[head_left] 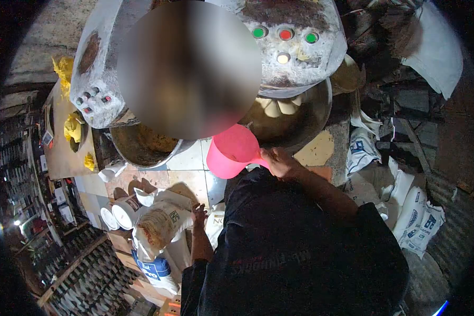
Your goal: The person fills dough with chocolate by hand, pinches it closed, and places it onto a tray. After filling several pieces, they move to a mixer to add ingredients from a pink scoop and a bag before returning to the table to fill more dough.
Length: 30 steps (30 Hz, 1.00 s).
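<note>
My right hand [280,163] is closed around the handle of a pink plastic dipper [229,152], held in front of my body. Its round mouth faces up, and I see a pink inner surface. The dipper is close to the near rim of a large metal mixing bowl [316,118], which has pale, rounded shapes inside near the machine. My left hand [199,215] hangs low beside a stained white sack [163,226], its fingers loosely apart and holding nothing.
A white machine with coloured buttons [300,50] stands over the bowl; another machine [97,100] stands left, by a second bowl [145,150]. Yellow plastic [73,128] lies on a board. White buckets [125,215] and sacks [418,221] line both sides. A blurred disc hides the upper middle.
</note>
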Available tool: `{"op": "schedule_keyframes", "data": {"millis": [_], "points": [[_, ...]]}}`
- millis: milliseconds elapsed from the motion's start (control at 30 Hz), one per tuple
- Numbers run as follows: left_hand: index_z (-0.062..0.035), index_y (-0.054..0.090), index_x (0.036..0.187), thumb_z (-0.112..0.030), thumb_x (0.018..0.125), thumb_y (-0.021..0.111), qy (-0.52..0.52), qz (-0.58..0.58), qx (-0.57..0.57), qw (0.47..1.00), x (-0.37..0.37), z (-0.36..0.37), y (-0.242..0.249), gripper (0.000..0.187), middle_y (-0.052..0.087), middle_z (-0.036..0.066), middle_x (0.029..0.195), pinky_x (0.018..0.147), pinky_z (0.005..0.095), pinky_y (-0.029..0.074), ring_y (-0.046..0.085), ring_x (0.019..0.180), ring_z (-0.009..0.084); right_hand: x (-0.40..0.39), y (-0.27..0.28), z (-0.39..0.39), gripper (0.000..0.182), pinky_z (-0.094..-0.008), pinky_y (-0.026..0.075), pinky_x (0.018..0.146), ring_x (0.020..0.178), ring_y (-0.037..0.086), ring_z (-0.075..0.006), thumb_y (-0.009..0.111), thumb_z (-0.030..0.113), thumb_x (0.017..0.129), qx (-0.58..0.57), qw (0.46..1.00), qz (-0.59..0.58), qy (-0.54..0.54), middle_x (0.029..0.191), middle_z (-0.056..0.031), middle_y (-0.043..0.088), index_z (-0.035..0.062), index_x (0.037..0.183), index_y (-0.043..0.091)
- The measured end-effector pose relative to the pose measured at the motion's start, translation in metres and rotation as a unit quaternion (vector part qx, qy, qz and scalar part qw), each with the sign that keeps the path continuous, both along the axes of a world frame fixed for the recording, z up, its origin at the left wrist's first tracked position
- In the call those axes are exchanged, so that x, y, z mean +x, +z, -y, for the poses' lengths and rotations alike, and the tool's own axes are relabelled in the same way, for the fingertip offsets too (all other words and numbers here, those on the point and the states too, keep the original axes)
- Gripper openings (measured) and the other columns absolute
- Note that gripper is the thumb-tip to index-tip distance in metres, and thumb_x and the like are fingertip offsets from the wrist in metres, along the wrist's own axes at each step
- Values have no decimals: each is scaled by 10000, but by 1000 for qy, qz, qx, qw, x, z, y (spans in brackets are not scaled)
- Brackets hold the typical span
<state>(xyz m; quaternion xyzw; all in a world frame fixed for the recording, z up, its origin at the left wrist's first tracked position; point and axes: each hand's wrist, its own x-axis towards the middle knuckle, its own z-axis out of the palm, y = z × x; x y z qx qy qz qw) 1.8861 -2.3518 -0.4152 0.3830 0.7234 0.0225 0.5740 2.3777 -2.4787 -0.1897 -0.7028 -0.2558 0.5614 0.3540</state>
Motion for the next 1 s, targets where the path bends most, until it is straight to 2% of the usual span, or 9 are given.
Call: {"op": "schedule_keyframes", "data": {"millis": [67,133,300,333,400,633,767,833,1000], "points": [[-70,480,1174,-224,807,690,7,15,10,1000,0,3,1,450,595,103,879,501,304,475,579,673,181,2,9,0,312,-417,446,616,668,598,-282,423,271,976,8,1000,-5,6,722,-155,598,17,961,604],[-71,491,1156,-224,810,690,18,17,13,1000,6,5,7,428,602,99,870,480,290,467,581,646,171,-8,-39,18,260,-414,450,643,715,588,-300,489,211,935,128,980,137,64,799,-166,602,-9,1029,592],[-71,513,1131,-243,811,697,9,15,19,1000,-2,7,-6,407,622,102,854,440,278,451,590,603,163,3,4,4,380,-405,450,665,743,554,-320,581,76,842,85,981,130,113,875,-188,589,-96,1176,524],[-70,516,1129,-246,812,698,8,18,15,1000,-8,5,-17,406,626,103,850,439,280,452,591,597,162,-4,-35,18,383,-405,449,656,740,554,-323,574,70,844,146,966,177,122,873,-193,591,-99,1183,520],[-68,521,1126,-249,814,697,11,25,15,1000,-10,5,-20,402,629,102,839,439,283,453,591,589,162,-6,-44,20,365,-407,447,639,732,560,-320,556,86,856,181,956,197,122,863,-191,594,-85,1178,524],[-69,527,1117,-215,824,681,16,26,10,999,-2,3,-10,362,632,85,832,430,285,447,574,577,163,2,-15,5,300,-414,440,587,653,580,-278,477,269,940,66,984,113,118,779,-148,608,35,1083,600],[-85,529,1112,-169,840,654,54,15,5,998,7,5,-6,311,640,74,860,419,282,426,554,574,156,9,11,-6,372,-421,462,624,687,625,-299,401,373,976,-77,993,-17,88,761,-179,630,89,1054,628],[-90,531,1112,-159,848,642,63,28,-12,998,5,5,-6,294,645,71,875,414,278,415,551,577,152,6,20,-6,396,-432,472,657,720,636,-330,374,385,980,-44,998,-15,53,761,-199,631,84,1044,623],[-94,532,1109,-158,858,627,70,64,-18,995,-1,8,-5,276,652,71,871,410,261,408,560,574,147,-2,6,-1,479,-332,383,411,420,503,-136,297,417,1016,52,998,32,13,474,-26,463,72,814,561]]}}
